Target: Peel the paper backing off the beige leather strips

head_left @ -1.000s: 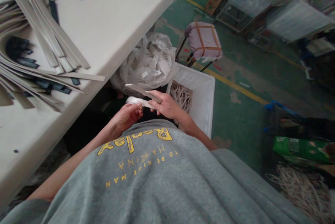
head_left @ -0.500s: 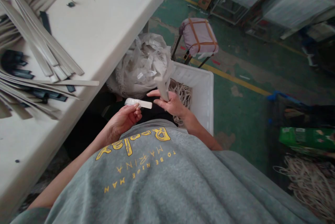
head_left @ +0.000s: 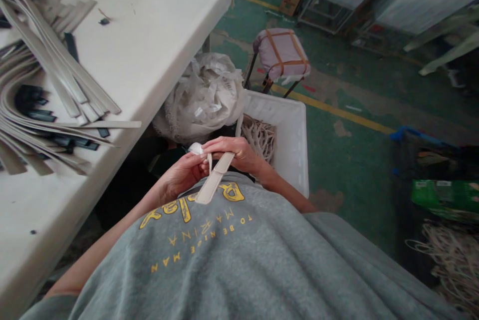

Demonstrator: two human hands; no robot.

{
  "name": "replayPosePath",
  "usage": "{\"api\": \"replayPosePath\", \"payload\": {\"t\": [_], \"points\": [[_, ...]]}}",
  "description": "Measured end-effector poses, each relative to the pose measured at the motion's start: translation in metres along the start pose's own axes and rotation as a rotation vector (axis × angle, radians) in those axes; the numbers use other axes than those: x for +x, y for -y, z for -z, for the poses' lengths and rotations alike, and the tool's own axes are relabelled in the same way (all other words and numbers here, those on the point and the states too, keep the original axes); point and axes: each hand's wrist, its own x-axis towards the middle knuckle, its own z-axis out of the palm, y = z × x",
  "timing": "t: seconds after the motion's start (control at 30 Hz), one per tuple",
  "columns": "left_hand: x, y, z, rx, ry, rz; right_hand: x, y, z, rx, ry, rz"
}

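Observation:
My two hands meet just above my lap, in front of my grey shirt. My right hand point(head_left: 234, 153) is closed on a pale beige strip point(head_left: 214, 183) that hangs down toward my chest. My left hand point(head_left: 183, 172) pinches a small white piece point(head_left: 195, 149) right beside the top end of that strip. The fingertips of both hands touch.
A white table point(head_left: 149, 45) on my left carries several long beige strips point(head_left: 56, 80) and black pieces. Under its edge sits a bag of white scraps point(head_left: 204, 95). A white crate point(head_left: 288, 135) with cords, a padded stool point(head_left: 281, 53) and a green floor lie ahead.
My right hand turned the strip from pointing up to hanging down and came together with my left hand. The white piece went from lying flat to being bunched at my fingertips.

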Motion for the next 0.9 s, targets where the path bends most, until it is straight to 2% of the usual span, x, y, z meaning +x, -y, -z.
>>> {"api": "replayPosePath", "payload": {"t": [0.17, 0.4, 0.47, 0.57, 0.63, 0.7, 0.77, 0.83, 0.9], "points": [[0.007, 0.009, -0.005, 0.017, 0.066, -0.025, -0.011, -0.003, -0.002, -0.021, -0.04, -0.081], [0.017, 0.022, -0.006, 0.01, 0.12, 0.054, -0.031, -0.003, 0.001, -0.128, -0.036, 0.097], [0.016, 0.024, -0.009, -0.012, 0.153, 0.069, -0.033, -0.003, 0.003, -0.145, -0.04, 0.077], [0.018, 0.02, -0.013, -0.114, 0.178, 0.085, -0.035, 0.005, 0.011, -0.105, -0.104, -0.049], [0.027, 0.012, -0.013, -0.221, 0.101, 0.033, -0.041, 0.017, 0.022, -0.001, -0.098, -0.179], [0.042, 0.002, -0.01, -0.32, -0.055, -0.054, -0.054, 0.032, 0.04, 0.156, -0.061, -0.321], [0.059, -0.008, -0.003, -0.396, -0.23, -0.13, -0.073, 0.045, 0.062, 0.312, -0.126, -0.398], [0.073, -0.013, 0.004, -0.449, -0.356, -0.183, -0.096, 0.053, 0.086, 0.417, -0.28, -0.308], [0.081, -0.011, 0.01, -0.455, -0.414, -0.225, -0.115, 0.055, 0.109, 0.486, -0.357, -0.063]]}}
